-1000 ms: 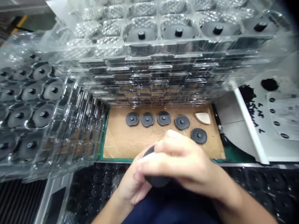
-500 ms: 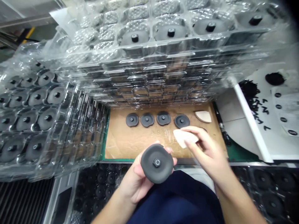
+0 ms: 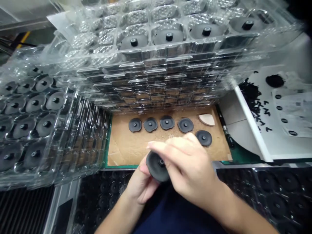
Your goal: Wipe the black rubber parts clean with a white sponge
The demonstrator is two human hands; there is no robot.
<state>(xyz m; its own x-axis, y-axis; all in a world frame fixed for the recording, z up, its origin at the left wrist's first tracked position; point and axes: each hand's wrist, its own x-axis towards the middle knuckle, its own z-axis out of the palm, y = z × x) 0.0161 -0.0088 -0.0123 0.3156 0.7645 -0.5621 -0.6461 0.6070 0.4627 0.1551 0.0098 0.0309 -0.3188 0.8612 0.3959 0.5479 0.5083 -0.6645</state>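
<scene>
So the left hand is gripping a black disc over the near edge of the cardboard, hub pointing up toward the camera. It's looking roundish, so no calling a long axis with part covered. Left fingers are holding its left rim; the right hand is curling over the right side, can't tell if it's gripping anything.

Green worktop, white panel edge at right, yellow strip upper left

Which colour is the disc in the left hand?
The disc is dark grey; see the head view.
</scene>
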